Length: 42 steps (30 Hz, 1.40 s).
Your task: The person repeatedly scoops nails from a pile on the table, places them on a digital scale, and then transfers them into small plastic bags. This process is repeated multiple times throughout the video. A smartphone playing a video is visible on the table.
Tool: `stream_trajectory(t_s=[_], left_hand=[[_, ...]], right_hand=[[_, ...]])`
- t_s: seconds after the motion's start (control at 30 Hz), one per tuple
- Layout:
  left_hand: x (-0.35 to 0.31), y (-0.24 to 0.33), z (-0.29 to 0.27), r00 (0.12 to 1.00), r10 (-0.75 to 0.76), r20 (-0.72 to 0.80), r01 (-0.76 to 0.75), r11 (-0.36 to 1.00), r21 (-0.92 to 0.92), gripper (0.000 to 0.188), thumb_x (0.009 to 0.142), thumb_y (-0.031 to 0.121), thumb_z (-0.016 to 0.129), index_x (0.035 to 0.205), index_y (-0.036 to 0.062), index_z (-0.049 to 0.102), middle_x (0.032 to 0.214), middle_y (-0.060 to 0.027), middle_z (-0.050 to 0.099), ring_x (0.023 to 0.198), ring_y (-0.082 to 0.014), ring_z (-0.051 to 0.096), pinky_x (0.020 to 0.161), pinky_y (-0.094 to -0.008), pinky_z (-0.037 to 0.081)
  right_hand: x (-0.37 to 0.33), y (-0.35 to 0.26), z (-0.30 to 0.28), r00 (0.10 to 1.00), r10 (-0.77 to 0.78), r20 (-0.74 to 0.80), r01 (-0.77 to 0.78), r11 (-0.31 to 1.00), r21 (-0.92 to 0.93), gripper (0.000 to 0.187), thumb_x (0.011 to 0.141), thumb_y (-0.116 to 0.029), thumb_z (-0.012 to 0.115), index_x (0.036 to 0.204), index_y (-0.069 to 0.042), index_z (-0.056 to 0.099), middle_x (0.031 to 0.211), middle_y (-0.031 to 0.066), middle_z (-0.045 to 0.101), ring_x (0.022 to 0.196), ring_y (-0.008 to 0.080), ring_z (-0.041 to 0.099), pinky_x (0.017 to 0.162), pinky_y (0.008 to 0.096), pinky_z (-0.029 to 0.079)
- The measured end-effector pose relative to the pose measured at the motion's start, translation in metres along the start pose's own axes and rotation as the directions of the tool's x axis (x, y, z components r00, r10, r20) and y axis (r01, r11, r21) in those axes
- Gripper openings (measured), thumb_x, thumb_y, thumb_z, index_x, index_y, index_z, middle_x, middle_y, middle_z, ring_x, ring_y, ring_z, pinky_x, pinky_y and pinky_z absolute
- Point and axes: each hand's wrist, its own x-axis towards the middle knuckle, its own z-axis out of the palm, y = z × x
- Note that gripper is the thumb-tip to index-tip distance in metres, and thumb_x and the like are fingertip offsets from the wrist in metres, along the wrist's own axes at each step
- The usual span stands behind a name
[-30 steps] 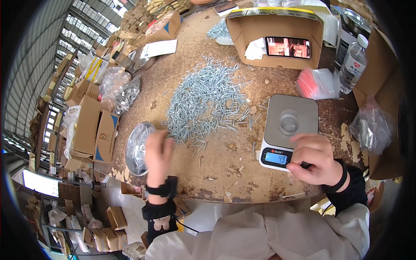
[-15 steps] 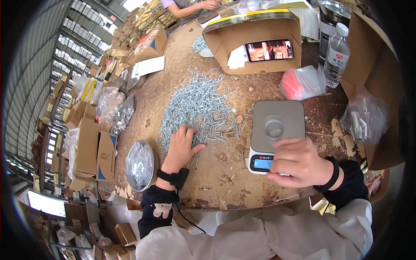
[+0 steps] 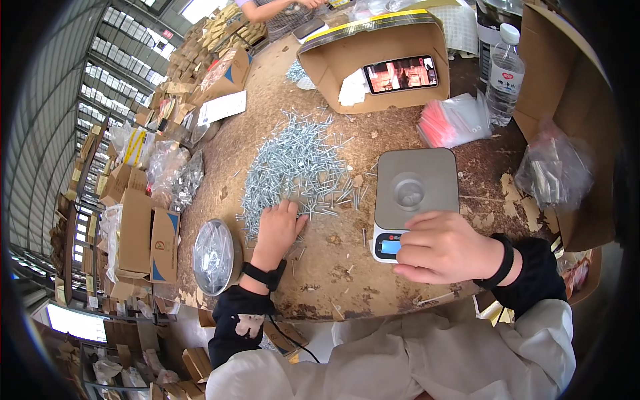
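A heap of silvery screws (image 3: 293,163) lies on the worn brown table. At its near edge, my left hand (image 3: 277,228) has its fingers curled down onto the screws, the thumb drawn in beside them; the fingertips are partly hidden. My right hand (image 3: 445,248) hovers over the front of a kitchen-type digital scale (image 3: 437,163), fingers curled in and covering part of its lit display. What those fingers hold, if anything, is hidden. On the scale's grey plate shows a small round see-through dish shape (image 3: 409,193).
Left of my forearm stands a metal bowl (image 3: 238,257) with a clear bag inside. Beyond the scale lie red-edged plastic bags (image 3: 453,120), a water bottle (image 3: 505,77) and a carton (image 3: 333,87) holding a phone (image 3: 401,73). A tall carton (image 3: 567,80) borders the right. Another person's arm (image 3: 267,10) shows at the far side.
My left hand's fingers and thumb have drawn closer together at the screws. My right hand stays curled at the scale's front. The whole view has shifted slightly.
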Motion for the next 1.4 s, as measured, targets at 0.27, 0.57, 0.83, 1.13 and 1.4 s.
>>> stream_trajectory(t_s=[0.27,0.57,0.83,1.13,1.4], left_hand=[[-0.004,0.002,0.010,0.997,-0.059,-0.053,0.060,0.998,0.014,0.033,0.093,0.037,0.065,0.086,0.0061,0.056,0.075,-0.0111,0.061,0.058,-0.0301,0.064,0.055,-0.0397,0.051],[-0.010,0.001,0.005,0.996,-0.036,-0.078,0.036,0.999,-0.007,0.034,0.091,0.036,0.068,0.079,0.0068,0.055,0.058,-0.0103,0.061,0.051,-0.0278,0.063,0.049,-0.0384,0.050],[-0.005,0.000,-0.004,0.994,0.063,-0.095,-0.062,0.998,0.020,0.028,0.088,0.031,0.070,0.075,0.0094,0.058,0.055,-0.0087,0.060,0.048,-0.0279,0.061,0.048,-0.0387,0.049],[0.003,-0.012,-0.007,0.989,-0.021,-0.145,-0.005,0.985,-0.175,0.024,0.089,0.024,0.068,0.075,0.0074,0.058,0.057,-0.0140,0.060,0.052,-0.0341,0.061,0.050,-0.0437,0.049],[0.006,-0.010,-0.021,0.978,-0.191,-0.088,0.110,0.821,-0.560,0.023,0.095,0.026,0.065,0.089,0.0039,0.064,0.068,-0.0148,0.064,0.062,-0.0335,0.063,0.057,-0.0412,0.048]], right_hand=[[-0.003,0.002,0.003,0.997,0.036,0.067,-0.036,0.999,0.012,0.024,0.085,-0.020,0.069,0.074,-0.008,0.052,0.070,0.0074,0.053,0.064,0.0292,0.058,0.060,0.0405,0.048],[-0.002,0.002,0.000,0.995,0.045,0.085,-0.045,0.999,0.003,0.025,0.086,-0.020,0.069,0.074,-0.008,0.051,0.069,0.0077,0.053,0.064,0.0295,0.058,0.059,0.0413,0.048],[-0.003,0.006,-0.002,0.995,0.059,0.081,-0.058,0.998,-0.017,0.025,0.086,-0.019,0.070,0.074,-0.007,0.051,0.070,0.0081,0.053,0.065,0.0298,0.058,0.060,0.0409,0.049],[0.002,0.020,-0.021,0.955,0.263,-0.139,-0.288,0.936,-0.201,0.028,0.080,-0.023,0.075,0.095,-0.005,0.060,0.094,0.0110,0.059,0.089,0.0322,0.060,0.076,0.0422,0.050],[-0.007,0.055,-0.013,0.857,0.506,0.098,-0.503,0.862,-0.053,0.084,0.077,-0.024,0.081,0.147,-0.004,0.039,0.131,0.0179,0.057,0.129,0.0370,0.048,0.114,0.0459,0.032]])
